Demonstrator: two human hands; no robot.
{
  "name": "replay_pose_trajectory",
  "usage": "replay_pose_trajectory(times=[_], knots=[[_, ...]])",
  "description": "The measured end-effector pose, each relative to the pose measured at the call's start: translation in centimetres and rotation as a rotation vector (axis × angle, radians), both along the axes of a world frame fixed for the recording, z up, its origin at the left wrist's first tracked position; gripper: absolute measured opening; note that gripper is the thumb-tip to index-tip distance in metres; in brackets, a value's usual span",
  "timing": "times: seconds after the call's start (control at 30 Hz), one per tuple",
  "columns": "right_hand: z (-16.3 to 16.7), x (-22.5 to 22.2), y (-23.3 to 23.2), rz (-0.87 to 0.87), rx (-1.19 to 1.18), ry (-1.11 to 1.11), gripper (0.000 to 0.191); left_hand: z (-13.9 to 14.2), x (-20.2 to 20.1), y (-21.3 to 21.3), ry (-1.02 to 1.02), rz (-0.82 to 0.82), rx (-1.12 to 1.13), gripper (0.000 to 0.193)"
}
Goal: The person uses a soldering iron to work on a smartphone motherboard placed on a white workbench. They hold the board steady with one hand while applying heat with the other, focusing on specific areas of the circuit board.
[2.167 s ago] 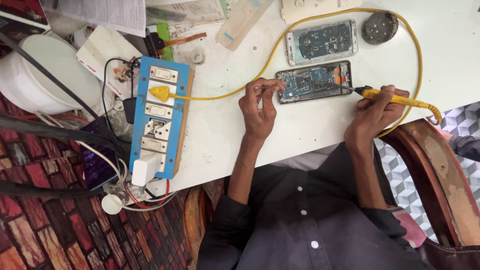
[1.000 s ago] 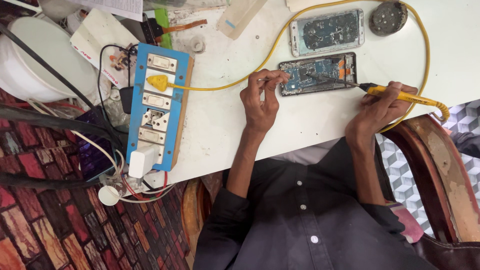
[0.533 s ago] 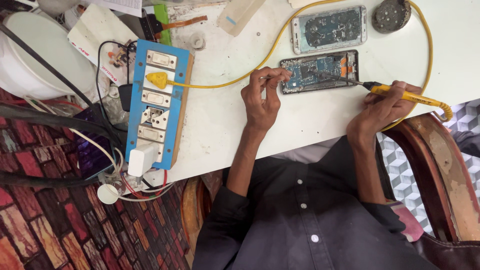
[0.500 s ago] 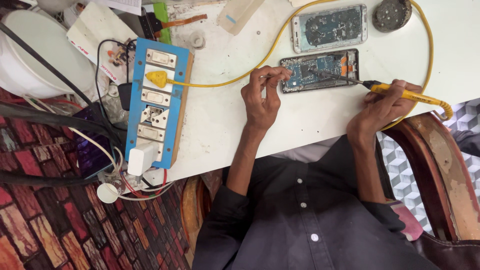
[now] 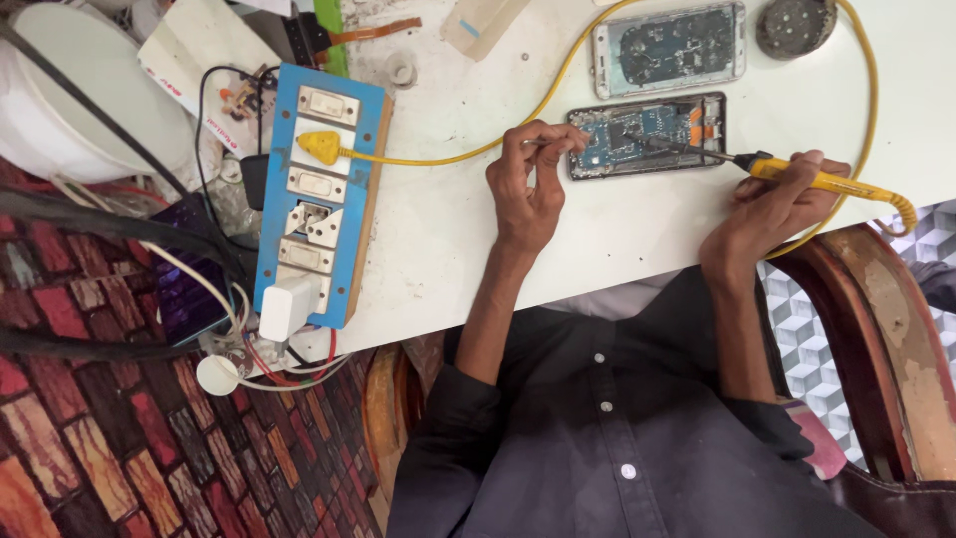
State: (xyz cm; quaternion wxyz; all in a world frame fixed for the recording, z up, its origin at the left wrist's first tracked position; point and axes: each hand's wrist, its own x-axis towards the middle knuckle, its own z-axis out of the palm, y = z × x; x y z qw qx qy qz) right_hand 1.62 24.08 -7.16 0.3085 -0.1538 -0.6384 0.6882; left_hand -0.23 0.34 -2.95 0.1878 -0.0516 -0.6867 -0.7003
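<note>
In the head view, an opened smartphone (image 5: 645,136) with its blue circuit board exposed lies on the white worktable (image 5: 617,229), at the middle of the picture, between the two hands. The left hand (image 5: 531,184) rests on the table at the phone's left end, its fingers pinched around thin metal tweezers (image 5: 541,142) whose tips reach the edge of the board. The right hand (image 5: 772,204), to the right of the phone, grips a yellow-handled soldering iron (image 5: 797,175) like a pen; its dark tip stretches left over the board. The iron's yellow cord (image 5: 864,90) loops up around the far right, passes along the far edge and runs left to a yellow plug (image 5: 321,147) seated in a blue switchboard (image 5: 319,194) on the left side of the table. A white adapter (image 5: 286,307) sits in the board's near end. Just beyond the opened phone lies a second phone body (image 5: 669,46), also open, and to its right a round grey disc (image 5: 795,24). A white bowl (image 5: 70,100) stands far left. Below the table is a brick-patterned floor (image 5: 149,458).
</note>
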Motion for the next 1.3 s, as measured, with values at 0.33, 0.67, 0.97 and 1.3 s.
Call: replay_pose_trajectory(times=[0.33, 0.67, 0.97, 1.3], knots=[[0.17, -0.28, -0.15, 0.027, -0.033, 0.013, 0.029, 0.44, -0.29, -0.2, -0.015, 0.006, 0.036, 0.011], [0.1, -0.42, -0.18, 0.041, -0.155, 0.023, 0.021, 0.25, -0.13, -0.26, -0.01, 0.008, 0.0, 0.012], [0.65, 0.18, -0.49, 0.057, -0.068, -0.065, 0.02, 0.01, -0.5, -0.39, -0.013, 0.003, 0.038, 0.009], [0.12, 0.15, -0.62, 0.02, -0.072, -0.031, 0.022, -0.12, -0.5, -0.5, 0.019, -0.003, 0.046, 0.01]])
